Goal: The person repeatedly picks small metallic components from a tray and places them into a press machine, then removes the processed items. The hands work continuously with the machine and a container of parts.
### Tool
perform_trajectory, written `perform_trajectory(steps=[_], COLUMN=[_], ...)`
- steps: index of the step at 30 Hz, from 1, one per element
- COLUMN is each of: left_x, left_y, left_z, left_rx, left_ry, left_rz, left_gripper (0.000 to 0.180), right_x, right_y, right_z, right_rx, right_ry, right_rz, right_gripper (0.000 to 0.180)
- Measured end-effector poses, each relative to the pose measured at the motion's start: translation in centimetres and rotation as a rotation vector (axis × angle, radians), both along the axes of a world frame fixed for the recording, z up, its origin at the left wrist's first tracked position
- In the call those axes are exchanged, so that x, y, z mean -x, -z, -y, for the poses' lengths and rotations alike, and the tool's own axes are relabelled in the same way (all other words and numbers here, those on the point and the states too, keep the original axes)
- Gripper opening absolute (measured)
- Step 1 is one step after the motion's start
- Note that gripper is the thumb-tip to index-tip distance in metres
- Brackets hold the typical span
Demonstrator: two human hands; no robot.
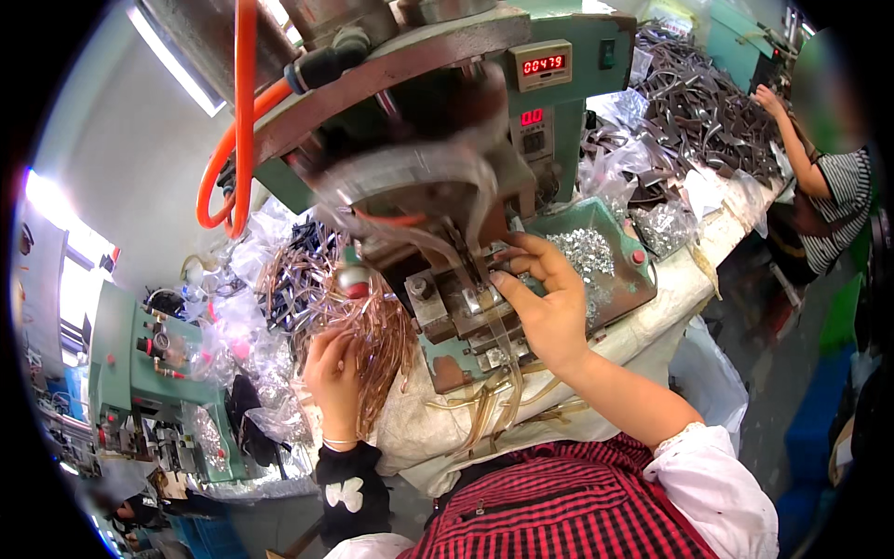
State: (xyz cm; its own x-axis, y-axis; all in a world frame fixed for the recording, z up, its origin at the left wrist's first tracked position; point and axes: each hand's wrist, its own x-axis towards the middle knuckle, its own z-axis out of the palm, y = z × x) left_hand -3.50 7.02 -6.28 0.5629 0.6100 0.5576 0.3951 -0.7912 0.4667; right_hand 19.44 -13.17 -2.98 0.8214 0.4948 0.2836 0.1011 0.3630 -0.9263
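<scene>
My right hand (551,303) is at the press's metal die block (447,303), thumb and index finger closed around the far part of a clear, brownish plastic strip (504,340). The strip runs through the die toward me; its pinched part is mostly hidden by the fingers. My left hand (335,368) rests at the near left edge of a heap of shiny, copper-brown strips (377,345). Its fingers are curled in on strips there, though the fingertips are partly hidden. Over the die, a curved clear guard (419,177) looks blurred.
A green tray (643,284) of small silvery metal pieces (582,256) stands right of the die. Several finished-looking strips (484,410) lie on the cloth-covered edge. An orange hose (244,121) hangs at upper left. Dark strips (698,107) pile up beside another person (838,205).
</scene>
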Motion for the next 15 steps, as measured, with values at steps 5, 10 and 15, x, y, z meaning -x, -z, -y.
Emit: perform_trajectory(steps=[5, 10, 15], left_x=[-2.8, -4.4, -6.5], left_y=[-3.5, -6.5, -8.3], left_z=[5.0, 9.8, 12.0], left_rx=[0.335, -0.128, -0.345], left_ry=[0.049, 0.340, 0.498], left_rz=[0.497, 0.438, 0.309], left_gripper=[0.012, 0.020, 0.025], right_x=[0.8, 3.1, 2.4], right_y=[-1.9, -4.5, -5.4], right_z=[-0.4, 2.5, 3.2], right_rx=[-0.019, 0.006, 0.030], right_ry=[-0.132, -0.222, -0.311], right_rz=[-0.154, -0.197, -0.260], right_gripper=[0.047, 0.054, 0.056])
